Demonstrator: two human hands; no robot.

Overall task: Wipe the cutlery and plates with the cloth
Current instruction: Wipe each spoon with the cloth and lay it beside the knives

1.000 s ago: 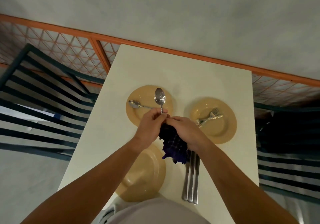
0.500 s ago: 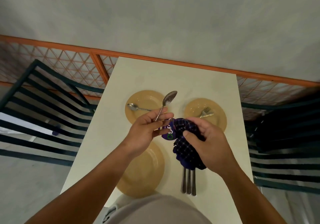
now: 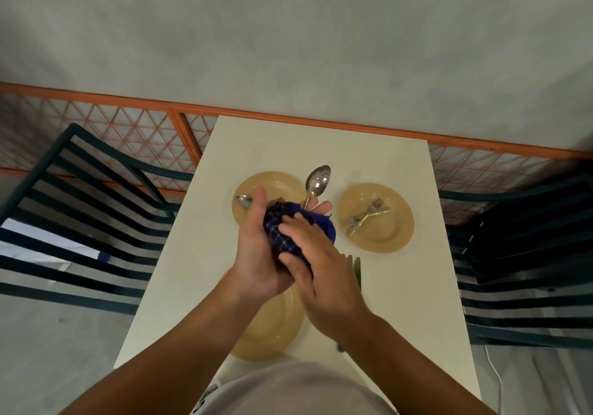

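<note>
Looking down over the pale table (image 3: 321, 145), the person has both hands raised above its middle, working on one spoon (image 3: 318, 179). The left hand (image 3: 256, 254) lies palm-up with its fingers loosely curled, cradling the dark blue checked cloth (image 3: 288, 231) and the spoon's handle buried in it; only the speckled bowl sticks out on the far side, pointing away. The right hand (image 3: 321, 273) presses down flat on the cloth, fingers nearly straight, squeezing the fabric against the handle rather than gripping anything of its own. On the far left plate (image 3: 276, 183) a second spoon (image 3: 244, 201) lies partly hidden behind the left thumb. The far right plate (image 3: 375, 218) holds crossed forks (image 3: 367, 217). A third plate (image 3: 276, 328) sits near the person under the forearms, and just right of it some cutlery (image 3: 356, 267) peeks past the right hand; I cannot tell what kind. By my reckoning the job is early: one spoon is mid-wipe, and whether any other piece has been cleaned cannot be read from here.
</note>
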